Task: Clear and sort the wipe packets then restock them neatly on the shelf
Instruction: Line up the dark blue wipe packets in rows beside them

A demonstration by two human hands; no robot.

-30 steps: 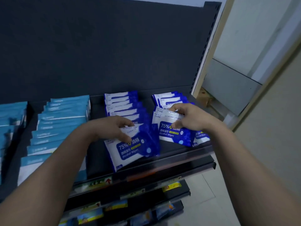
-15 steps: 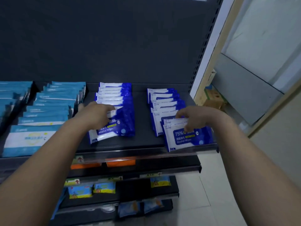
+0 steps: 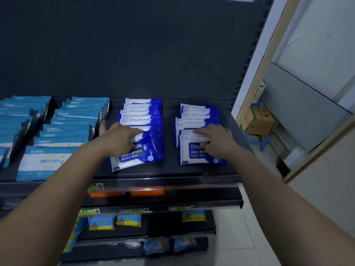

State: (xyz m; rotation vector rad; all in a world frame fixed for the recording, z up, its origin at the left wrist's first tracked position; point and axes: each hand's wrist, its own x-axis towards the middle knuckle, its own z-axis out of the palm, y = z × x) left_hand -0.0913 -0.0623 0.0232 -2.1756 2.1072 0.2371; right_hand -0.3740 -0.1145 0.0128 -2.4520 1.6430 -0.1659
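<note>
On the dark metal shelf [image 3: 172,172], near its front lip, the left hand [image 3: 119,140] grips the front blue-and-white alcohol wipe packet [image 3: 142,155] of the left row, fingers curled over its top edge. The right hand [image 3: 218,142] pinches the right row's front packet [image 3: 196,153], thumb and fingers clamped on its top edge. Farther back, overlapping blue-and-white packets [image 3: 142,114] reach the rear panel. Pale blue wipe packets [image 3: 65,127] lie in rows on the left.

"Alcohol Wipes" reads in white on the dark-blue wipe packet [image 3: 146,154] under the left hand [image 3: 117,139], below the characters "酒精". At its 3 o'clock, the neighbouring packet [image 3: 192,157] shows "75%" above "Alcohol Wipes", with the right hand [image 3: 215,141] covering the rest. Print on the pale-blue packets [image 3: 48,160] at 9 o'clock and the shelf-edge tags [image 3: 147,191] at 6 o'clock is too blurred to read.
</note>
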